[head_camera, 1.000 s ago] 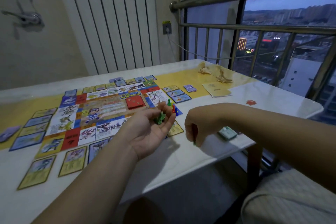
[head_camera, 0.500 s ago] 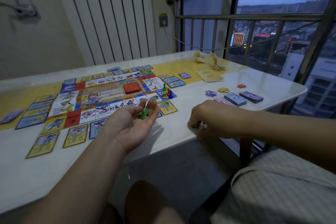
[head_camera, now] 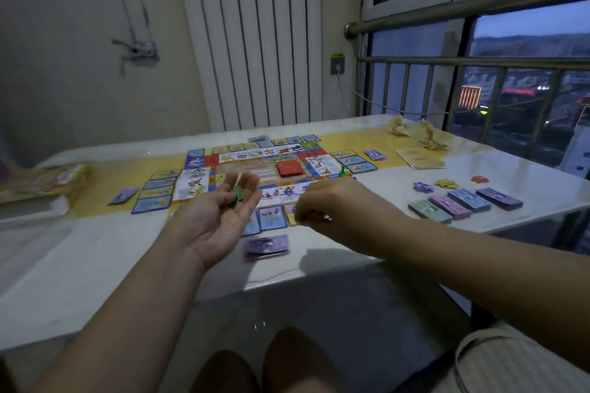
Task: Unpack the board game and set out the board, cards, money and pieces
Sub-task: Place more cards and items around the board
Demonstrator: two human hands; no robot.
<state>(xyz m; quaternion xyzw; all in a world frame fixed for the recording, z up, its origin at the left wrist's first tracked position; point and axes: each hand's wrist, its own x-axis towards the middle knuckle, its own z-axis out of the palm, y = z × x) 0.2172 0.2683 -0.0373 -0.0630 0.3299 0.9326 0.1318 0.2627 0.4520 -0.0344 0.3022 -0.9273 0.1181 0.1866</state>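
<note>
On the white worktop (head_camera: pixel 127 249) the board (head_camera: pixel 261 169) lay open and flat, ringed by cards, with the money stacks (head_camera: pixel 463 201) in a row well to the right of the board. Over the board's near edge the left hand (head_camera: pixel 217 217) was held palm up, its grip spread, while the right hand (head_camera: pixel 332 204) hung over the board's near right corner, fingers curled; whether that grip pinched anything was too blurred to tell. Small green pieces (head_camera: pixel 238 194) rested on the left hand's fingers.
</note>
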